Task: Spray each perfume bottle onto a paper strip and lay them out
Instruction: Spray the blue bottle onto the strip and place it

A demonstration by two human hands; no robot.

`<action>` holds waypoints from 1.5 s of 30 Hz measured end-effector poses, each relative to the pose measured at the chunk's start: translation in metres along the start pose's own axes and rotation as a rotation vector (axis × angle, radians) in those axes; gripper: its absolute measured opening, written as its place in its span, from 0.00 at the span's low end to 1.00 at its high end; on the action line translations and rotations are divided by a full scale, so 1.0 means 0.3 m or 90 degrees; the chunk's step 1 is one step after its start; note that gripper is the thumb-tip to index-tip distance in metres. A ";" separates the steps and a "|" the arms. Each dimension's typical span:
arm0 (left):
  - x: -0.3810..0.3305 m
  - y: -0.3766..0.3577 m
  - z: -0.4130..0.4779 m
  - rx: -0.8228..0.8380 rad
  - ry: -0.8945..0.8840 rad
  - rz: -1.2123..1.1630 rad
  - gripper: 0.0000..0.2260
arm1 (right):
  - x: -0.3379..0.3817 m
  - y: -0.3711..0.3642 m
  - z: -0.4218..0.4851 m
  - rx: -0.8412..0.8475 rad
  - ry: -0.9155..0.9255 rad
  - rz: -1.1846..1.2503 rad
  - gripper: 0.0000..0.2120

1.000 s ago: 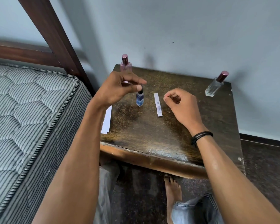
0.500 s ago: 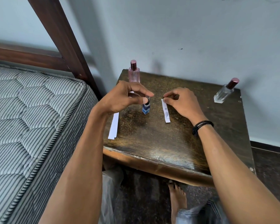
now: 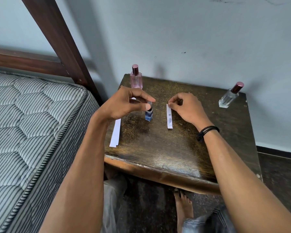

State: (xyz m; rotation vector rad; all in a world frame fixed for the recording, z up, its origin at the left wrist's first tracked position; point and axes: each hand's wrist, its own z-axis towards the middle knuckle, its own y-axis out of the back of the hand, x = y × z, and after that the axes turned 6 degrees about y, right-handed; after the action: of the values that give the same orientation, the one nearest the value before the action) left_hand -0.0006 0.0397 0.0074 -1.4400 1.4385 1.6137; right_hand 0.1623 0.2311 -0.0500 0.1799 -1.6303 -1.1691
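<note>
A small blue perfume bottle (image 3: 149, 115) stands upright on the dark wooden table (image 3: 166, 148). My left hand (image 3: 124, 103) grips its dark cap from above with thumb and fingers. Just right of it a white paper strip (image 3: 169, 117) with wet grey spots lies flat, and my right hand (image 3: 186, 106) pinches its far end. A pink bottle (image 3: 136, 79) stands at the table's back left corner. A clear bottle (image 3: 229, 97) with a dark red cap stands at the back right. A stack of blank strips (image 3: 116, 134) lies along the left edge, partly under my left wrist.
A striped grey mattress (image 3: 32, 123) and a dark wooden bed frame (image 3: 60, 39) press against the table's left side. The pale wall is right behind the table. My bare foot (image 3: 183, 206) and knees are on the dark floor below the front edge.
My right hand has moved left onto the spotted strip's far end and pinched it. My left hand stays on the blue bottle's cap. The camera has tilted, shifting the scene down in frame.
</note>
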 end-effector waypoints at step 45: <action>-0.052 -0.550 0.001 -0.313 -0.029 0.514 0.04 | -0.117 0.085 0.044 -0.117 -0.025 0.137 0.04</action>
State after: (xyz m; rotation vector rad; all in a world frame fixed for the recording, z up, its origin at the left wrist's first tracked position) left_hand 0.1507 0.0910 -0.0361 -1.0759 1.8061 2.6190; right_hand 0.1771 0.2740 -0.0531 -0.1331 -1.5245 -1.1539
